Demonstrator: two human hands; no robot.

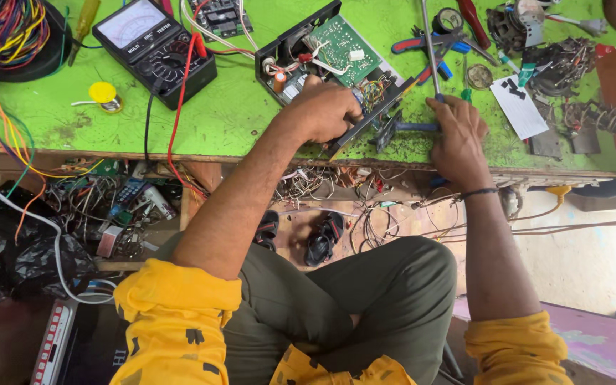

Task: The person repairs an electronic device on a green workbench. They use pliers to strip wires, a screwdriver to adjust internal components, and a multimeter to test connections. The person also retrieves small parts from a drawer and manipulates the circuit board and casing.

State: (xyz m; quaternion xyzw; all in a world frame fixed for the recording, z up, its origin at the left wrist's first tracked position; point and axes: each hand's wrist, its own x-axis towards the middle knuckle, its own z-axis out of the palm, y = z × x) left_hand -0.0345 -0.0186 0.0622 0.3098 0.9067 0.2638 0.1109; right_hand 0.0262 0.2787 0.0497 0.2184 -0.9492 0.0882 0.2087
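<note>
While the left hand [324, 110] grips the black case [336, 75], the right hand [456, 135] holds a tool [430, 46].

At the near edge of the green bench [237, 117], the left fingers are curled and pressed on the near end of the open case, where a green board [341, 48] lies inside. Just beside it, the right fingers are closed around the thin metal tool, which points to the far edge. Pliers [433, 50] lie behind this hand. Toward the far left corner stands a black meter [152, 48], with a yellow disc [103, 93] near it.
</note>
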